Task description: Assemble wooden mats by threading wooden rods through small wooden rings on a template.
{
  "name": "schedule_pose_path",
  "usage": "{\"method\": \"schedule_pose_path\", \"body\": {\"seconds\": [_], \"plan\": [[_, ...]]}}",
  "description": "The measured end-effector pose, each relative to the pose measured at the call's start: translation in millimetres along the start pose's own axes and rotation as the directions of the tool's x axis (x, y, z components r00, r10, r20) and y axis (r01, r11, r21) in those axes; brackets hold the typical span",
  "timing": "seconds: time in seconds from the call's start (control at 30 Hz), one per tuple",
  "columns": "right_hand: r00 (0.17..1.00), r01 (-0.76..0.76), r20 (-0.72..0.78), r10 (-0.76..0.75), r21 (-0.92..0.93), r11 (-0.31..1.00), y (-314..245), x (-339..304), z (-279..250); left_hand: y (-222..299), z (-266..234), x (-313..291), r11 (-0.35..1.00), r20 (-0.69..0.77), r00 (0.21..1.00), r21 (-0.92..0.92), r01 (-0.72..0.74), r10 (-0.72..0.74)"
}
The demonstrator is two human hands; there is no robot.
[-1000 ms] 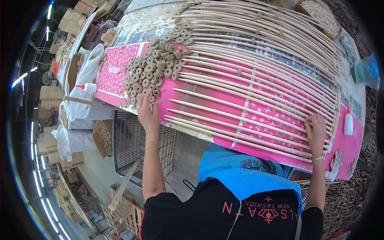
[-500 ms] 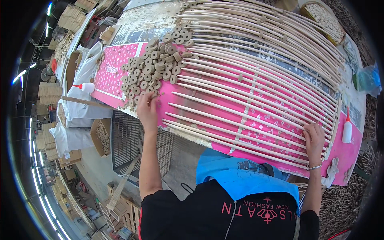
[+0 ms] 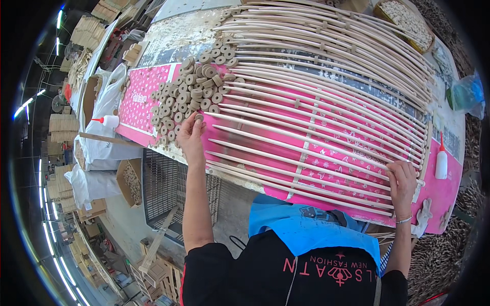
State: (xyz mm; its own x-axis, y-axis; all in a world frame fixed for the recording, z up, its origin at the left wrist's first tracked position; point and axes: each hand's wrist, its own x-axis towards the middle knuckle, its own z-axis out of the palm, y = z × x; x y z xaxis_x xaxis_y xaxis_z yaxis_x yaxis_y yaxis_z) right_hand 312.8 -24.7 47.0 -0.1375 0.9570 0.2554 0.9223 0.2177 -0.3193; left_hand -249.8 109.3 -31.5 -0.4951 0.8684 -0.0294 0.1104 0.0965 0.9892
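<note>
Workshop clutter of sacks and cartons rings our worktop, covered in pink patterned sheet. Across it lie long pale wooden rods, bowed and evenly spaced. They look light, springy, thin enough to snap, so we would grip near the ends. Our left hand pinches one small tan wooden ring at the near edge of the ring pile. Our right hand presses flat, fingers spread, on the nearest rods' right ends.

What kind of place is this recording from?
Most likely a craft workshop or small factory: long thin wooden rods cover a pink worktable beside a heap of wooden rings, with a glue bottle nearby.
</note>
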Motion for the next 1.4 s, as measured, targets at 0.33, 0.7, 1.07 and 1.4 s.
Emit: {"method": "schedule_pose_path", "body": {"seconds": [0.33, 0.7, 1.07, 1.4], "plan": [[0.999, 0.027, 0.033, -0.027, 0.007, 1.0, -3, 5, 9, 4, 6, -5, 0.996, 0.006, 0.996, 0.03, -0.087, 0.087], [0.994, 0.096, -0.06, -0.095, 0.002, 0.995, -19, 23, 2, 33, 42, -48, 0.962, 0.104, 0.974, 0.166, -0.219, 0.203], [0.978, 0.161, -0.125, -0.169, -0.072, 0.984, -31, 34, 10, 111, 175, -196, 0.505, 0.694, 0.441, 0.129, -0.854, 0.569], [0.887, 0.057, -0.457, -0.069, -0.039, 0.998, -60, 4, -7, 117, 184, -165, 0.494, 0.895, 0.307, 0.117, -0.861, 0.323]]}}
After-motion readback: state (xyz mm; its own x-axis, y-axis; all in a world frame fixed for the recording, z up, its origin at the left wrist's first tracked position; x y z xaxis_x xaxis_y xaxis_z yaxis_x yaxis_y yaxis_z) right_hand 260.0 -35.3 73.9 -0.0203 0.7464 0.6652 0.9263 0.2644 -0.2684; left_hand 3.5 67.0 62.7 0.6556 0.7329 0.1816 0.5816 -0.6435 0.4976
